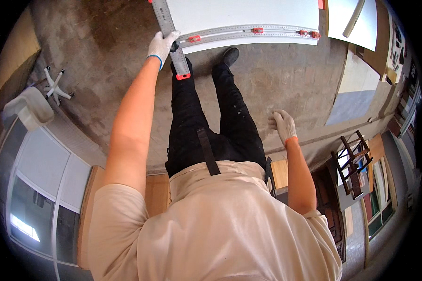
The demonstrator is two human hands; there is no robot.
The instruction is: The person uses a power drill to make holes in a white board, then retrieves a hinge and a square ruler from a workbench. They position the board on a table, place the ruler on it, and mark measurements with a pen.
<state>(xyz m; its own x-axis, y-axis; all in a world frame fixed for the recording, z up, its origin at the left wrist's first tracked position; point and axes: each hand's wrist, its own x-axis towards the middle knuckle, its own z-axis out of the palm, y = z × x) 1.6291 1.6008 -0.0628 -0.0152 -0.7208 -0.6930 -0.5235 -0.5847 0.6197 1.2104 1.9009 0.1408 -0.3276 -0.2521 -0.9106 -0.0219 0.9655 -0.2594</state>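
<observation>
White sheet board [241, 14] lies flat on the concrete floor [276, 84] ahead of the person's shoes, its long side running left to right across the top of the view. By its look it is wide, thin and stiff, likely awkward rather than heavy, and its edges would chip if dragged; two hands at opposite edges seem the safe way to lift it. Along its near edge lies a long metal rail [248, 33] with red clips, parallel to that edge. Crossing the rail's left end is a shorter metal ruler [171, 35], its long axis running away from the person, slightly tilted, with a red-capped end pointing back toward the feet. The ruler looks rigid, light and smooth, so it may slip under a glove; holding it near the crossing gives the most control. The gloved left hand [162, 44] rests on the ruler there, fingers curled over its edge. The gloved right hand [283, 123] hangs free beside the right leg, fingers loosely spread, holding nothing.
</observation>
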